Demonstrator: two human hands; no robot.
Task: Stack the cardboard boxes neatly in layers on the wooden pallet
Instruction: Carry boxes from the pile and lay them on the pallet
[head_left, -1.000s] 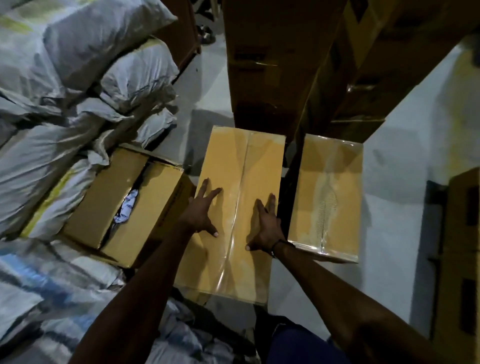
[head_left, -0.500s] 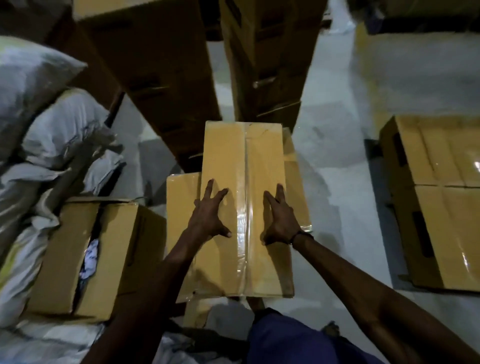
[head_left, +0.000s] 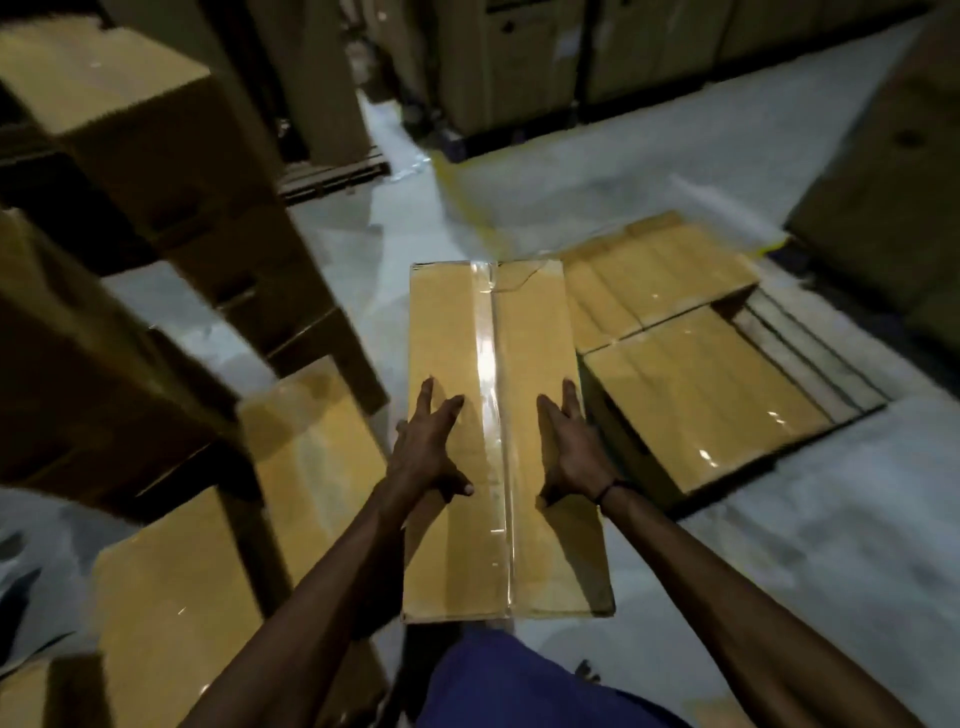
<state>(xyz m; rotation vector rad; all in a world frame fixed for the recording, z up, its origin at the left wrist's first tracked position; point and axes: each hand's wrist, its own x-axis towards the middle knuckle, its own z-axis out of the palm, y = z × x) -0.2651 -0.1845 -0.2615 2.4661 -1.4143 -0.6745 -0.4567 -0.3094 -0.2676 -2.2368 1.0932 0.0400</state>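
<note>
1. A long taped cardboard box (head_left: 501, 441) is carried lengthwise out in front of the person, above the grey floor (head_left: 779, 545)
2. The left hand (head_left: 428, 449) lies flat on the box top near its left edge, fingers spread and straight
3. The right hand (head_left: 574, 447) presses flat near the right edge, fingers straight
4. Just to the right, the wooden pallet (head_left: 810, 343) bears two flat boxes (head_left: 691, 395), its slats bare at the far side
5. Tall carton stacks (head_left: 156, 182) crowd the left
</note>
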